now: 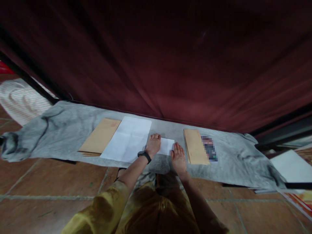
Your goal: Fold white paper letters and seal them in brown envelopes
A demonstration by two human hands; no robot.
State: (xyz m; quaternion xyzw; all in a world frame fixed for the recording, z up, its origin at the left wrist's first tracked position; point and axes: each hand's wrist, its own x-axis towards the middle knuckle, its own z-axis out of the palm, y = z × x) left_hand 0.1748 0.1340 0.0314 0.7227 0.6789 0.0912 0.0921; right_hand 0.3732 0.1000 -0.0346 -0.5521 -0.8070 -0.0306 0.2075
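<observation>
A small folded white paper [167,146] lies on a grey cloth [65,130] spread over the floor. My left hand [153,145], with a black watch on its wrist, presses flat on the paper's left edge, fingers stretched out. My right hand [178,157] lies flat at the paper's right lower corner, fingers spread. A larger creased white sheet [128,138] sits just left of my left hand. Brown envelopes [100,135] lie further left, and another stack of brown envelopes [195,146] lies right of my right hand.
A dark red curtain [170,58] hangs behind the cloth. A small blurred-out item [209,148] lies beside the right envelopes. Brown floor tiles [48,185] are in front. A striped mat [21,100] lies far left, and white papers [291,165] far right.
</observation>
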